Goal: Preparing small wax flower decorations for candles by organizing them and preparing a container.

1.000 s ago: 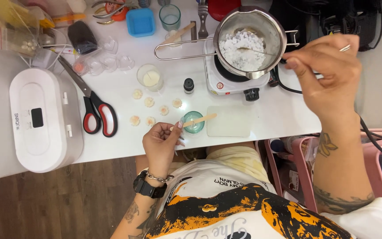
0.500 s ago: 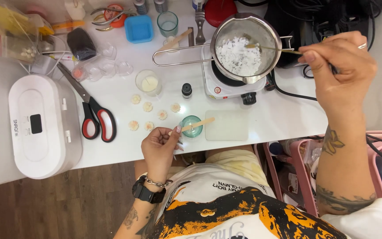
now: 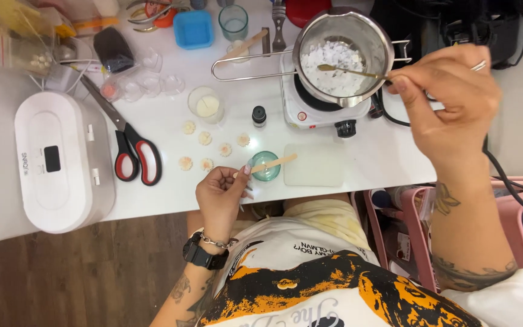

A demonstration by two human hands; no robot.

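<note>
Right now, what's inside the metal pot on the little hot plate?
The metal pot holds white flakes, with the tip of a thin stick from the right hand over them. The pot's bottom under the flakes is hidden.

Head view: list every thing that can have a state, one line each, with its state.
Right hand: pinching a thin stick, tip in the pot.
Left hand: holding the wooden stick across the small green glass.
Pot: on the burner, white flakes unmelted.
Scissors: closed, lying flat.
White case: lid shut.

Right hand [image 3: 449, 103] holds spoon [image 3: 349, 71] over wax-filled pot [image 3: 341, 54].
</note>
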